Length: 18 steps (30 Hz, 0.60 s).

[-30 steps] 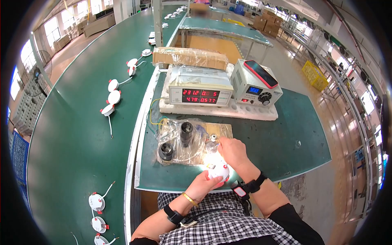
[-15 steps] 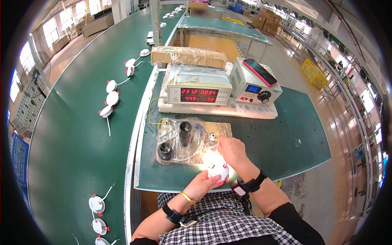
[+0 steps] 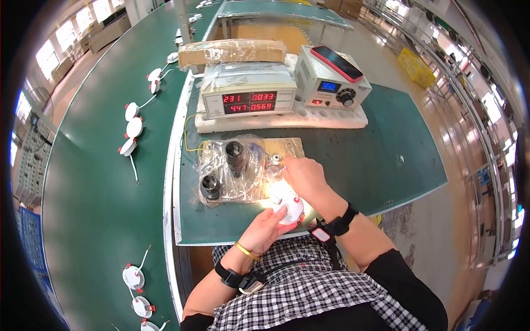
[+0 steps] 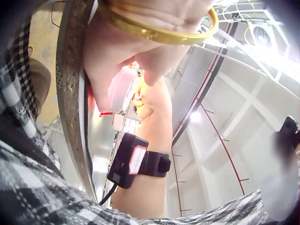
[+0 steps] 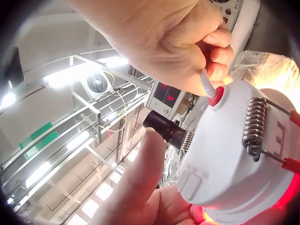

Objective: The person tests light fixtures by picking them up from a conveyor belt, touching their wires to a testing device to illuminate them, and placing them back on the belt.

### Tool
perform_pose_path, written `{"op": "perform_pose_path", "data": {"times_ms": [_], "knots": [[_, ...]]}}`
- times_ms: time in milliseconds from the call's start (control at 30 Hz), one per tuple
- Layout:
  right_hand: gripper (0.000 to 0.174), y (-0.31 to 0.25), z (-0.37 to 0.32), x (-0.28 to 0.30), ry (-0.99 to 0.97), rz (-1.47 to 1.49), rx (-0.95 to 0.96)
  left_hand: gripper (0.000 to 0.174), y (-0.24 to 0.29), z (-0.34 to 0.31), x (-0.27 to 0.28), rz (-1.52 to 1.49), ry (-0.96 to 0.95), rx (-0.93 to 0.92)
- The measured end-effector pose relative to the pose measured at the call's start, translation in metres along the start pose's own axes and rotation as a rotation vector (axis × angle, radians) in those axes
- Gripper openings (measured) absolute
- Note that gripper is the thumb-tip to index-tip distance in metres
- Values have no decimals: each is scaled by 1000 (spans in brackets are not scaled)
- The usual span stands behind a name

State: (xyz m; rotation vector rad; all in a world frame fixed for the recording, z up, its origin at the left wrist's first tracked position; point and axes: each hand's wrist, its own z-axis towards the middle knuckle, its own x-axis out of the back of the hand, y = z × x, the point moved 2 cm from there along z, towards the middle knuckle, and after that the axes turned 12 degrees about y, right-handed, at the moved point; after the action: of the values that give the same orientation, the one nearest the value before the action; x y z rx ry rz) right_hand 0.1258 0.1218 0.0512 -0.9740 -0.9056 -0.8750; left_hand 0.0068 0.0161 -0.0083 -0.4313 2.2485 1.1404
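My left hand (image 3: 274, 219) cups a round white downlight (image 3: 289, 207) from below at the table's near edge. The lamp glows brightly on its underside. In the right wrist view the downlight (image 5: 234, 159) shows its back, with a coiled spring clip (image 5: 254, 125) and a red grommet (image 5: 216, 96). My right hand (image 5: 208, 70) pinches the white wire that leaves that grommet. In the head view my right hand (image 3: 288, 169) lies over a wooden plate (image 3: 287, 147) beside a small metal contact (image 3: 275, 159). In the left wrist view my left hand (image 4: 117, 56) grips the glowing lamp (image 4: 121, 90).
A power meter (image 3: 248, 102) with red digits and a white regulator (image 3: 330, 84) carrying a phone (image 3: 337, 63) stand on foam behind. Two black sockets (image 3: 234, 155) sit under clear plastic. Several white downlights (image 3: 131, 128) lie on the green conveyor at left, more (image 3: 134, 277) near me.
The head view has tipped down, so everything sits higher in frame. The meter's digits have changed. Both hands keep the lit lamp in about the same place.
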Motion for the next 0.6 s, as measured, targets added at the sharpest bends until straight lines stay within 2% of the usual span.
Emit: {"op": "perform_pose_path", "data": {"times_ms": [133, 300, 333, 433, 467, 533, 600], "knots": [[14, 5, 0, -6, 18, 34, 2, 48, 4, -2, -3, -103, 16, 20], [14, -1, -6, 7, 20, 24, -30, 46, 3, -6, -5, -57, 18, -18], [15, -7, -5, 9, 43, 62, -26, 45, 4, -10, -2, -4, 34, -63], [23, -23, -13, 24, 76, 490, 5, 41, 26, -45, 12, 53, 64, -128], [24, -31, -17, 34, 11, 631, -51, 40, 41, -64, 22, 91, 125, -183], [26, -35, -26, 40, -43, 744, -33, 38, 64, -97, 67, 198, 325, -353], [26, -33, -33, 40, -73, 744, 36, 37, 88, -141, 125, 415, 556, -464]]}}
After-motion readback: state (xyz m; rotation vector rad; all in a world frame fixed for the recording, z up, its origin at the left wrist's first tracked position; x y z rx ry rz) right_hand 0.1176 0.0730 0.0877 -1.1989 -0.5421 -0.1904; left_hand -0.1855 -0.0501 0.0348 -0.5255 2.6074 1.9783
